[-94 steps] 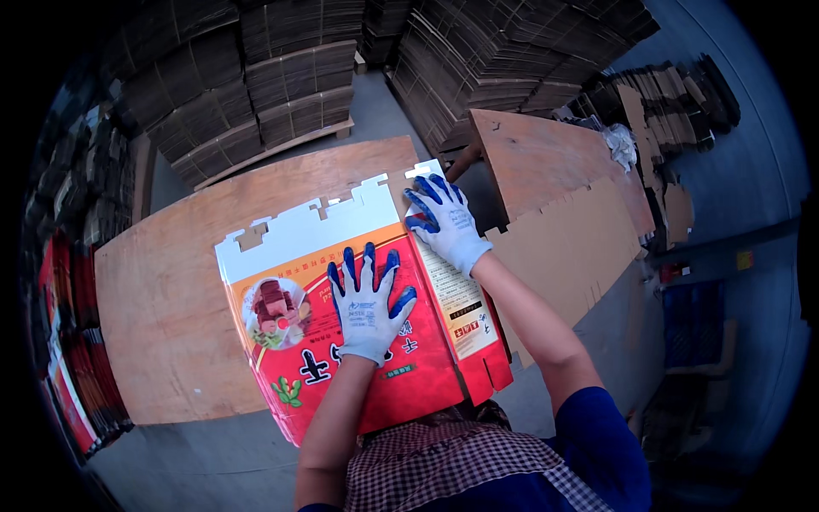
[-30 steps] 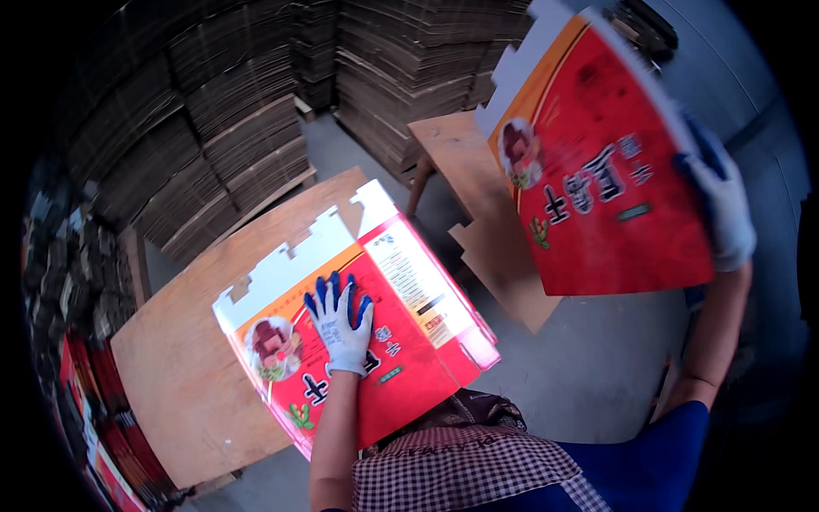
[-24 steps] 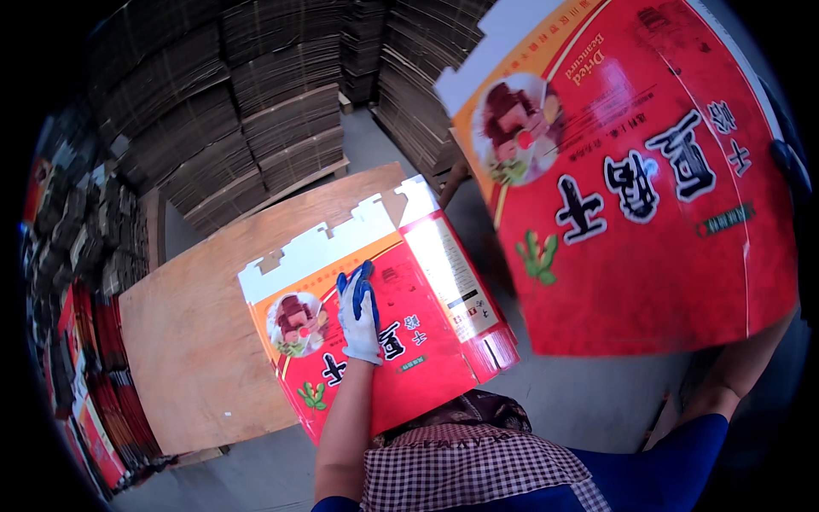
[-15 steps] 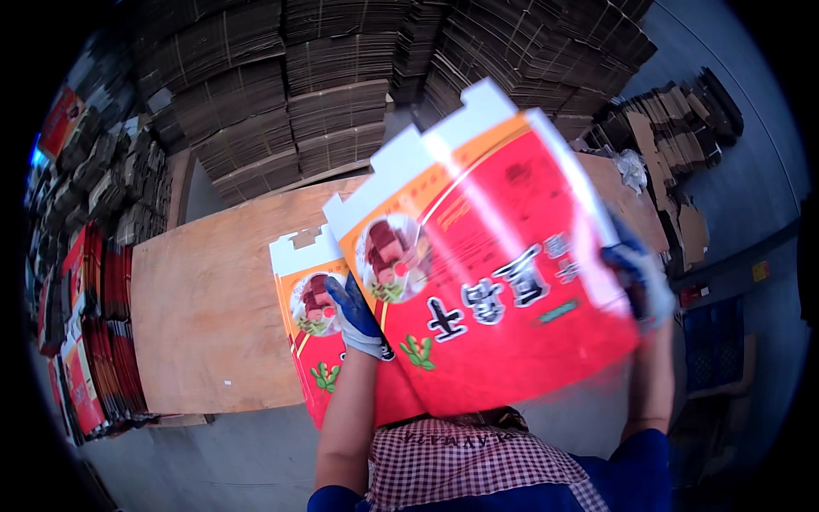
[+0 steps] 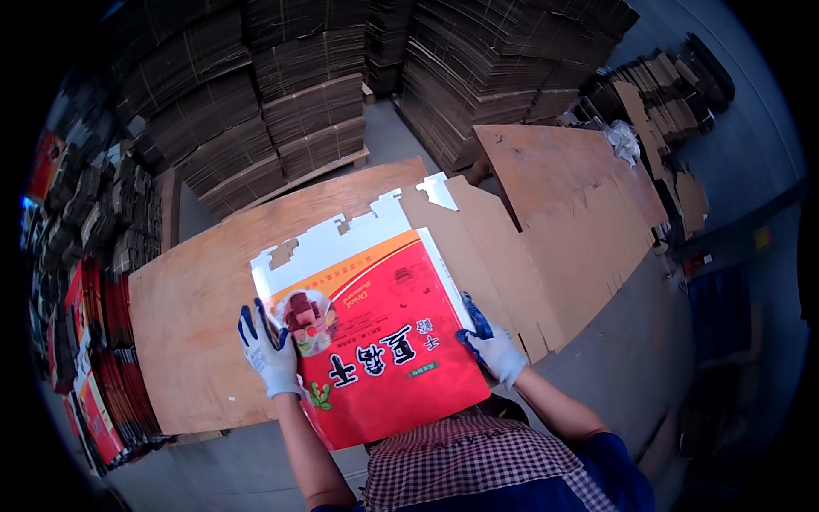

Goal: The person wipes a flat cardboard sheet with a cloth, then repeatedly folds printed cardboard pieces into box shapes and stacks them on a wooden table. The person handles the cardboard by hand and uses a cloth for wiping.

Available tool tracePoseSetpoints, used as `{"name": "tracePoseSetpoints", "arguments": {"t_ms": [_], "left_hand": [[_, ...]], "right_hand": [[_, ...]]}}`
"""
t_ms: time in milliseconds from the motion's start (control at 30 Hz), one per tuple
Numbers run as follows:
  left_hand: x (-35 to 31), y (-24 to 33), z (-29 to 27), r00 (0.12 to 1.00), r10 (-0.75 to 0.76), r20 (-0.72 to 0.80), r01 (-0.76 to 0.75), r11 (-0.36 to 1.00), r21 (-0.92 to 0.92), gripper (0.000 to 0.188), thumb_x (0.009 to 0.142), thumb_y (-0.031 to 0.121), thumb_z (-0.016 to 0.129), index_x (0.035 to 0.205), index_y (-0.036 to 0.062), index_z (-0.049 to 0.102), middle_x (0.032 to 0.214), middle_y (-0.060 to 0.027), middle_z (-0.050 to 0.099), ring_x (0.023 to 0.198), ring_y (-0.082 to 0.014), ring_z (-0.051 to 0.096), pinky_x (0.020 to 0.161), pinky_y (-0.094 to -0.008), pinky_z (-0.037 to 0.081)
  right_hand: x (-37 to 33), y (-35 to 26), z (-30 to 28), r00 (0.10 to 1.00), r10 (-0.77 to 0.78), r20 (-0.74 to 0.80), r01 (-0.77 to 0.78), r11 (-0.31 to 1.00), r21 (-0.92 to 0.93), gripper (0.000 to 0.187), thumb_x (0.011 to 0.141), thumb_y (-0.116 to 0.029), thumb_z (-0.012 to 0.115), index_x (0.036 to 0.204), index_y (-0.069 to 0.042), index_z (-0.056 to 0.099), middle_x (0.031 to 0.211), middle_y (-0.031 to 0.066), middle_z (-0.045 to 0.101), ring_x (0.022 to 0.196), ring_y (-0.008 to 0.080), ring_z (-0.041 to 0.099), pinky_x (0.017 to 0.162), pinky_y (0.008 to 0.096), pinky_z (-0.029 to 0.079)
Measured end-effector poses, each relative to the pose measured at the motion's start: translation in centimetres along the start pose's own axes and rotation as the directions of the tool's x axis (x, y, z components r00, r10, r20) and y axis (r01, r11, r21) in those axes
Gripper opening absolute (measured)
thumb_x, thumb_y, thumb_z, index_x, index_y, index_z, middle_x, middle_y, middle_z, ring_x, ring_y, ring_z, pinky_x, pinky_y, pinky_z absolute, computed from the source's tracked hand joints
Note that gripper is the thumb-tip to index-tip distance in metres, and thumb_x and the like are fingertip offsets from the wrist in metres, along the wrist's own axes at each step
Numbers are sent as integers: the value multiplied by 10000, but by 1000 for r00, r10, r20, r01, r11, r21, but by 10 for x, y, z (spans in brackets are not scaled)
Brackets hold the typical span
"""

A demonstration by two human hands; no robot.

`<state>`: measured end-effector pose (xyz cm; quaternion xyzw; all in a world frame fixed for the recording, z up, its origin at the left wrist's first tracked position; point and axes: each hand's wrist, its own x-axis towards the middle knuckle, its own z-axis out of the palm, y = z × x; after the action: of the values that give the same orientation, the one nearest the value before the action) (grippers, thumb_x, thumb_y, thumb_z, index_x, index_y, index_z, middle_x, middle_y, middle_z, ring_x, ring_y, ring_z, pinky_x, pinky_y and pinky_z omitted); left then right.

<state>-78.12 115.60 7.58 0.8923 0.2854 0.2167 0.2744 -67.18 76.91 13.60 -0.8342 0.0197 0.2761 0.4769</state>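
A flat red carton blank point(image 5: 388, 363) with an orange band, a food picture and white notched flaps lies in front of me on the wooden table. Along its left edge is my left hand point(image 5: 271, 352), in a white glove with blue fingertips, fingers spread and the thumb side against the edge. My right hand point(image 5: 493, 343), gloved alike, rests at the right edge with thumb and fingers apart. A brown cardboard sheet point(image 5: 546, 264) spreads out to the right of the carton, its left part partly hidden under the red one.
The wooden table point(image 5: 196, 341) reaches left, and a second board point(image 5: 546, 166) lies at the back right. Folded red cartons point(image 5: 115, 367) stand at the left. Tall bundles of cardboard point(image 5: 316, 111) rise behind. Crumpled plastic point(image 5: 623, 141) sits by cardboard scraps at the right.
The red carton, raised and tilted in both hands before, now lies flat on the table. My hands have loosened to its side edges. The brown sheet at the right has come into view.
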Motion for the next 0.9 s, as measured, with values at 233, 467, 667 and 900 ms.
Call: {"name": "tracePoseSetpoints", "arguments": {"t_ms": [233,467,667,900], "left_hand": [[-4,162,78,887,265,379,-334,934,130,707,897,518,632,1511,207,475,1667,-113,228,1538,-423,103,1219,-630,32],[-11,172,100,878,211,429,-312,933,180,711,907,586,589,1512,229,480,1672,-100,216,1546,-416,71,1210,-650,-10],[-9,162,97,891,216,400,-307,935,179,695,904,579,602,1483,205,516,1665,-116,229,1543,-426,72,1212,-647,-23],[-7,168,99,884,240,400,-319,937,143,692,893,585,613,1470,212,531,1661,-119,237,1538,-425,89,1215,-644,-31]], "right_hand": [[-1,-34,-40,893,-449,-28,385,796,-467,503,922,-329,682,1395,-178,597,1145,202,696,1001,357,694,885,411,542],[58,9,-155,891,-257,-374,32,858,-513,378,992,-307,611,1284,-76,675,1130,140,743,1012,279,714,907,364,540],[43,-67,-134,967,-243,-81,252,961,116,308,981,-147,617,1245,-3,686,1097,59,749,969,112,664,881,281,526],[141,-105,-40,690,-718,93,630,533,-564,468,962,-304,630,1391,-125,578,1492,127,490,1367,326,465,1159,453,351]]}}
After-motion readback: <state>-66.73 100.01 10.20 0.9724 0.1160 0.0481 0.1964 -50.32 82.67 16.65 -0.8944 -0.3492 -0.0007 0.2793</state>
